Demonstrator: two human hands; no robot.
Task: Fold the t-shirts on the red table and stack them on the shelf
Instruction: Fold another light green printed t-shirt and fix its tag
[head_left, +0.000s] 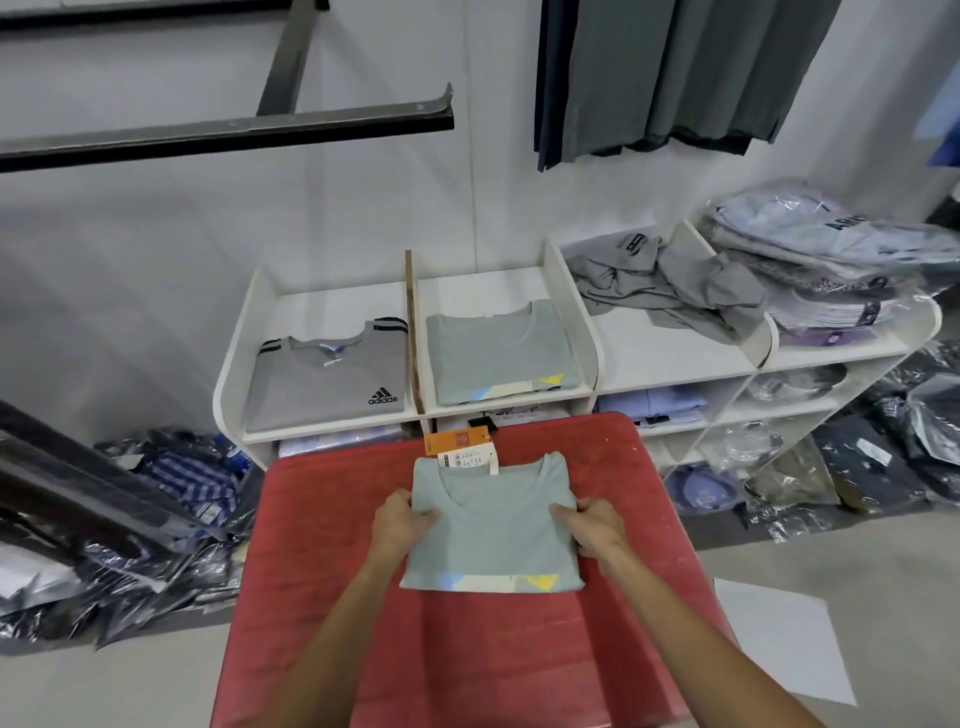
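Red table (322, 571), white shelf (670, 364) behind. Folded t-shirt (493, 540) on table, left hand (400, 525) and right hand (597, 527) gripping its sides.

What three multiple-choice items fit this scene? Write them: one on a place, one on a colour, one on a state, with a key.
1. Where does the adidas t-shirt lie?
A. leftmost shelf compartment
B. red table
C. floor

2. What colour is the tag at the collar of the folded t-shirt?
A. blue
B. orange
C. black

3. How do the hands stand?
A. both idle
B. one lifted away
C. both hold the shirt's sides

Key: A, it lies in the shelf at far left; B, orange on the red table; C, left hand and right hand grip its edges.
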